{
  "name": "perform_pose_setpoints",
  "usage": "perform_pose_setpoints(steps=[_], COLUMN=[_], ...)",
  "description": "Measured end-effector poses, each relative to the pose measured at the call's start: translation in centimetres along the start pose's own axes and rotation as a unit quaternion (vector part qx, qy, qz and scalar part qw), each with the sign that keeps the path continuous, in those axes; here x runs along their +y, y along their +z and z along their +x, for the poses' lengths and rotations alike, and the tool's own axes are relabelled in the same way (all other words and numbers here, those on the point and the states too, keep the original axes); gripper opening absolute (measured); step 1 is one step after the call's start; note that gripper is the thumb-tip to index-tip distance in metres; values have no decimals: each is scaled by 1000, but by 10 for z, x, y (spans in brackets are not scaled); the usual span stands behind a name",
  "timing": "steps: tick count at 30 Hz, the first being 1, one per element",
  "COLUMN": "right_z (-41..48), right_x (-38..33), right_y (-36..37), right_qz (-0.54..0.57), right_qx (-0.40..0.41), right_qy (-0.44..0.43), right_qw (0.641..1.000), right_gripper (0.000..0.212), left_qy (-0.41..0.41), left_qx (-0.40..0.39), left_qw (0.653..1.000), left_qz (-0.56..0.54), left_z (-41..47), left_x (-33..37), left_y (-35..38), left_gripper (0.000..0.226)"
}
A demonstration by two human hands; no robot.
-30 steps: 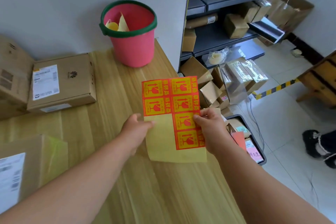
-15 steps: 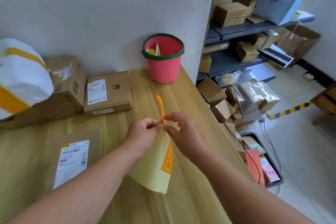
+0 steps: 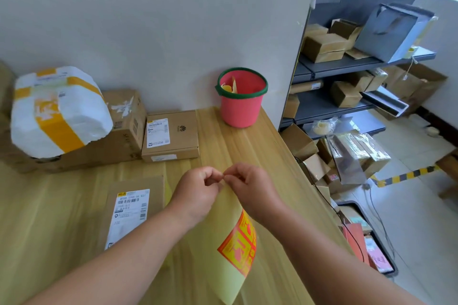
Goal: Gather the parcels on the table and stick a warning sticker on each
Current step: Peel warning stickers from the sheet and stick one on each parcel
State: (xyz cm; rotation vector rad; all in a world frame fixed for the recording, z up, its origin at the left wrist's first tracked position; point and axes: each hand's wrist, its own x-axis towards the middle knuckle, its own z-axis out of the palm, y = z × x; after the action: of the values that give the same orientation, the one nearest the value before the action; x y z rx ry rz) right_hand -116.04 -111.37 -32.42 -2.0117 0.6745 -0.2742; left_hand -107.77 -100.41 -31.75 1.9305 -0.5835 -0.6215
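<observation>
Fingertips (image 3: 216, 177) of the left hand (image 3: 198, 192) meet those of the right hand (image 3: 254, 192) at a single spot, thumb against forefinger on each side, the other fingers curled in. Both hands pinch the top edge of the sticker sheet (image 3: 223, 262). Whether a sticker corner is already lifted cannot be told, since the contact point is too small to read.

Judgement on the hold: one hand appears to steady the backing while the other picks at an edge, the usual way to start a peel. The sheet is held in the air, not flat on the table (image 3: 247, 146), probably so that it can bend away from the label.

Orientation: the sheet hangs from the pinch, its long axis running from the fingertips down and back toward the person. It curls along that axis. The plain yellow backing faces the left hand. The red and orange stickers (image 3: 241, 242) face the right forearm and sit on the lower half, well below the pinch.

Parcels noted (none shows a warning sticker from this view):
- flat parcel (image 3: 135, 205) with a white label, just left of the left hand;
- small box (image 3: 173, 135), beyond the fingertips and to their left;
- brown carton (image 3: 124, 126) touching that box, a white wrapped parcel (image 3: 57, 111) resting on it, far left.

A red bucket (image 3: 241, 106) holding yellow scraps stands beyond the fingertips, well apart.
</observation>
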Motion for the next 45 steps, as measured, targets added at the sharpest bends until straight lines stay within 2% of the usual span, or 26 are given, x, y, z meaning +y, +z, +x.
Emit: perform_pose_setpoints(steps=[4, 9, 19, 25, 31, 39, 45], right_z=[-1, -2, 8, 18, 34, 57, 64], right_x=[0, 5, 15, 26, 39, 58, 66], right_y=[-4, -7, -20, -27, -40, -64, -71], right_qz=[12, 44, 78, 136, 209, 229, 281], right_qx=[-9, -33, -39, -45, 23, 98, 139], right_qy=[-2, 3, 30, 86, 160, 210, 206], right_qw=[1000, 998, 996, 986, 965, 945, 927], right_gripper=[14, 8, 18, 18, 18, 17, 15], left_qy=[-14, -24, -34, -59, -136, -258, -341], left_qx=[0, 21, 24, 27, 75, 136, 199], left_qw=[1000, 999, 999, 998, 984, 944, 903], left_qz=[-5, -13, 1, -13, -84, -156, -169], left_z=[-4, -1, 6, 13, 22, 38, 52], left_x=[4, 6, 9, 8, 2, -21, -52], left_y=[3, 11, 26, 35, 43, 54, 56], left_gripper=[19, 13, 16, 18, 24, 20, 18])
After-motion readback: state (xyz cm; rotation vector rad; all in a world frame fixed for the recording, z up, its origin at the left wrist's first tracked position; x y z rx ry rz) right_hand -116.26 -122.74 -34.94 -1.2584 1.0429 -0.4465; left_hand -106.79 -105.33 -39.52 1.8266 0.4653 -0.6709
